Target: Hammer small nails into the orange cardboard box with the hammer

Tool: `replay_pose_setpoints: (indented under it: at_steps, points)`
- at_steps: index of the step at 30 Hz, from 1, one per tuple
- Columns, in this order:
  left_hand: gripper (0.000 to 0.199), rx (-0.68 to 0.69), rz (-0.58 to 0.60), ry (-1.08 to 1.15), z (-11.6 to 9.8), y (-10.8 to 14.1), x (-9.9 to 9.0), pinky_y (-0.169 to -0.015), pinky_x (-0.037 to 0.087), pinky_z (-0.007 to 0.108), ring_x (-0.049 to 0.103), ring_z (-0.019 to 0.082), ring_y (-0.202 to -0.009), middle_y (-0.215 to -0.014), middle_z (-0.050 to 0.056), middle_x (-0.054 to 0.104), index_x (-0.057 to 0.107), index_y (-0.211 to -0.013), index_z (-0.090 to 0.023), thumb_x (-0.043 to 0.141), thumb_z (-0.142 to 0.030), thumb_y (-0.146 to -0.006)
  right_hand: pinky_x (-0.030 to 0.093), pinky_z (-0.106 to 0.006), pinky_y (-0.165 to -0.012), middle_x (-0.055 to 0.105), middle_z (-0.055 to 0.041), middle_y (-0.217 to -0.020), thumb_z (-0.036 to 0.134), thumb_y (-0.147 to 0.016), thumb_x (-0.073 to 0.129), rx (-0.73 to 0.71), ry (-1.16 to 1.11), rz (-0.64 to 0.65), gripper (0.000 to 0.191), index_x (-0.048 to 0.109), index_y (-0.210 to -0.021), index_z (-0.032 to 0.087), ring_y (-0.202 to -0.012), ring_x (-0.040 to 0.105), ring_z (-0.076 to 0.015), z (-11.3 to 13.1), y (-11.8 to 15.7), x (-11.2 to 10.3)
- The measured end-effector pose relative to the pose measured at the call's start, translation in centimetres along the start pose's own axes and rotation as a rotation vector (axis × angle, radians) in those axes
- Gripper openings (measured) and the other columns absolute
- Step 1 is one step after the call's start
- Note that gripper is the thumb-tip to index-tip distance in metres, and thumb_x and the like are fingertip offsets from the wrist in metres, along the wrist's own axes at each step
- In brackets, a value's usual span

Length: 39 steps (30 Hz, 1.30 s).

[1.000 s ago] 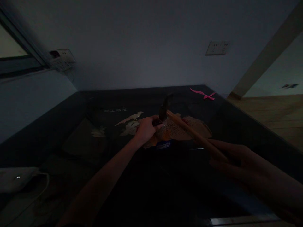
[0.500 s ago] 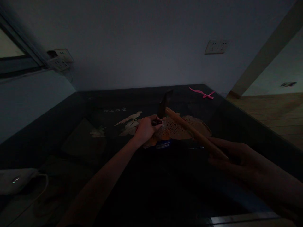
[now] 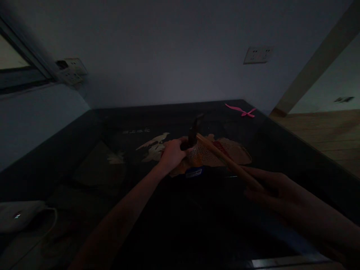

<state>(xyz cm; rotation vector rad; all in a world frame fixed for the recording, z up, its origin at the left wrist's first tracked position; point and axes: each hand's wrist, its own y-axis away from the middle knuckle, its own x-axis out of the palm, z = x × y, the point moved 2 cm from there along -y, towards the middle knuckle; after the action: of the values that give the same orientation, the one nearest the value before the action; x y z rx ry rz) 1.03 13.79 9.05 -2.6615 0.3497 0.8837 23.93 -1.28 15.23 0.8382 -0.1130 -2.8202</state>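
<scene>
Since the earlier frame: hammer (image 3: 225, 156) head lower and nearer the left hand (image 3: 172, 153); handle shifted a touch, baring more of the red patch (image 3: 221, 148).

Right hand (image 3: 281, 193): closed around the wooden handle, toward its near end. Left hand: fingers curled, thumb in, apparently pinching a small dark item (image 3: 184, 145) just beside the hammer head. Item mostly hidden; kind not clear. Contact between head and item: cannot tell.

Patterned piece (image 3: 239, 153): tan-orange, lying on the dark bench (image 3: 213, 213) beneath and to the right of the left hand. Blue label (image 3: 194, 172) at its near edge. Pink ribbon (image 3: 247, 113) at the bench's far right.

Progress: dark dots cover the middle of the piece; right end looks plainer. Whether the dots are holes, print or hammer marks, cannot tell in this dim light. Hammer and item both in hand, so work looks midway; amount left unreadable.
</scene>
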Motion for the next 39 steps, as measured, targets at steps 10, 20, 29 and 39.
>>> replay_pose_setpoints:
  at_steps: [10,20,29,39]
  points:
    - [0.014,-0.013,0.003,0.024,-0.1,0.0,0.0,-0.078,0.050,0.030,0.067,0.020,-0.086,-0.093,0.004,0.073,0.069,-0.091,-0.019,0.064,-0.018,-0.077,0.059,-0.031,-0.067,0.074,-0.0050,-0.100,0.044,-0.083,0.060,0.019,-0.011,0.053,0.055,0.057,-0.133,0.023,-0.084,0.069,-0.0257,0.0,0.1,-0.1]
    - [0.014,0.006,-0.015,0.032,0.2,-0.1,0.1,-0.080,0.050,0.032,0.067,0.021,-0.085,-0.090,0.005,0.073,0.070,-0.090,-0.019,0.065,-0.021,-0.077,0.057,-0.028,-0.054,0.073,-0.0041,-0.079,0.043,-0.080,0.061,0.023,0.077,0.009,0.052,0.062,-0.128,0.023,-0.071,0.068,-0.0239,0.4,0.2,-0.3]
    - [0.017,-0.004,-0.002,0.067,0.1,-0.1,0.2,-0.080,0.050,0.032,0.068,0.019,-0.085,-0.093,0.005,0.073,0.070,-0.094,-0.019,0.064,-0.018,-0.078,0.059,-0.035,-0.073,0.071,-0.0003,-0.065,0.039,-0.081,0.060,-0.024,0.076,-0.009,0.046,0.065,-0.125,0.026,-0.078,0.070,-0.0255,1.5,0.1,0.1]
    - [0.021,-0.003,-0.035,0.073,0.0,-0.1,0.1,-0.081,0.051,0.030,0.068,0.020,-0.089,-0.098,0.002,0.074,0.070,-0.095,-0.021,0.067,-0.016,-0.075,0.059,-0.031,-0.063,0.076,-0.0034,-0.092,0.032,-0.080,0.059,-0.066,0.174,0.017,0.047,0.064,-0.126,0.024,-0.075,0.071,-0.0244,1.1,-0.3,0.2]
